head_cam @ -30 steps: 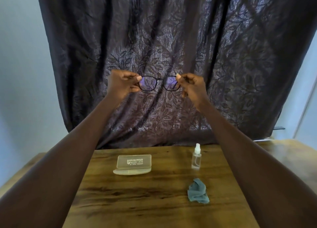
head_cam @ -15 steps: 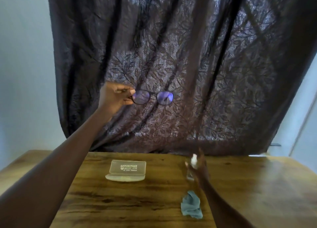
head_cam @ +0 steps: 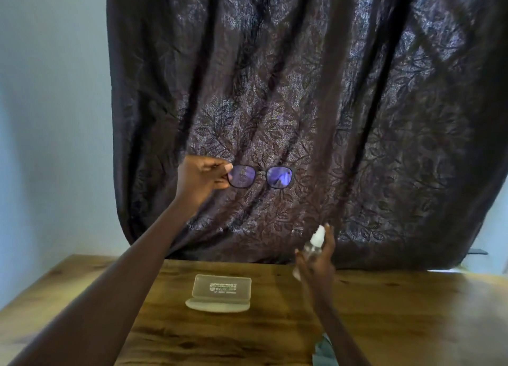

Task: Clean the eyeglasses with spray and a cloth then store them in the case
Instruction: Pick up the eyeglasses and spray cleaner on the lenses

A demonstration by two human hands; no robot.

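Glasses (head_cam: 260, 175) are hanging pinched in the left hand (head_cam: 199, 179), lenses exposed, likely for spraying; the right hand (head_cam: 316, 265) is gripping the bottle (head_cam: 317, 237).

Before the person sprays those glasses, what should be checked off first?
1. Grip on the eyeglasses: the left hand pinches one end of the frame; ok.
2. Spray bottle held in the right hand, above the table: ok.
3. Nozzle facing the lenses: cannot tell, blurred.
4. Cloth ready on the table, partly hidden by the right arm: ok.
5. Case waiting on the table: ok.
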